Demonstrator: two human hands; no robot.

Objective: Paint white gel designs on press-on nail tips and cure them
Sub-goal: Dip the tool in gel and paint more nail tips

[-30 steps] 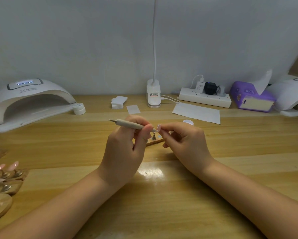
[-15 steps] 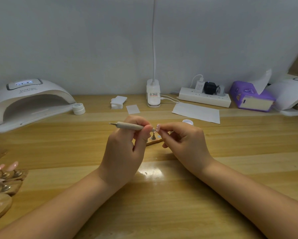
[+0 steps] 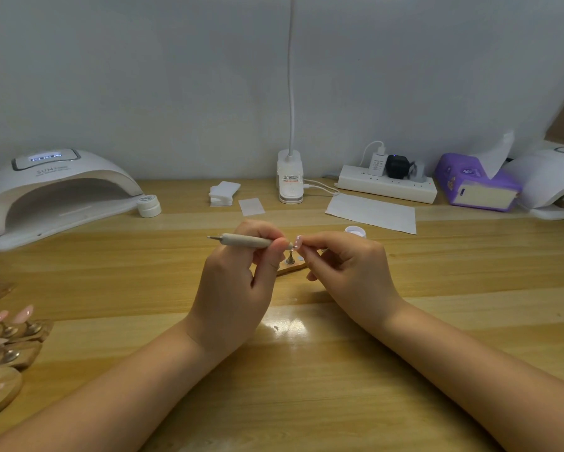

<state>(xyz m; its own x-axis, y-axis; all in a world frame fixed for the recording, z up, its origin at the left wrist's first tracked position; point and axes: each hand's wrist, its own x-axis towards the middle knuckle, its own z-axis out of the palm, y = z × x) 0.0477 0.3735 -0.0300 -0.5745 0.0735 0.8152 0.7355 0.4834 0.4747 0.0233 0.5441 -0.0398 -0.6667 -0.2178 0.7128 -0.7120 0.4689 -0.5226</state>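
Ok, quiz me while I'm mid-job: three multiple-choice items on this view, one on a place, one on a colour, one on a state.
1. Where does the closed white gel jar sit?
A. Beside the curing lamp's opening at left
B. On the sheet of paper
C. On the power strip

2. What colour is the tissue box?
A. Green
B. Purple
C. Red

3. What is the left hand doing?
A. Lying flat on the table
B. Reaching into the lamp
C. Holding the dotting pen, its tip at the nail tip

Answers:
1 A: the jar stands by the lamp's right foot.
2 B: the box at right is purple, with a tissue sticking out.
3 C: its fingers grip the pen, while the right hand pinches the nail tip.
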